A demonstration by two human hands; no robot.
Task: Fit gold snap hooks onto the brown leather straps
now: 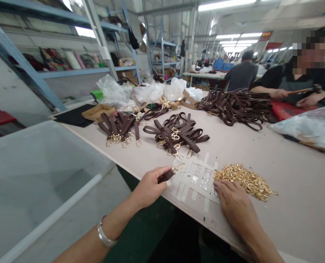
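My left hand (151,186) is closed around a brown leather strap (166,175) with a gold clasp sticking out past the fingertips. It is held just over the table's near edge. My right hand (235,199) lies palm down at the near side of a heap of small gold metal pieces (244,179). Its fingertips are bent down and hidden from me, so what they pinch, if anything, does not show. Between the hands, strips of pale tape hold a clear plastic sheet (200,175) to the tabletop. Brown strap loops (175,133) with gold clasps are piled beyond.
Shorter brown straps (118,126) lie at the left by a cardboard tray (98,112). A large strap pile (233,106) sits farther back. White plastic bags (157,91) line the far edge. Across the table a person holds a hammer (301,90). A translucent bin (42,182) stands left.
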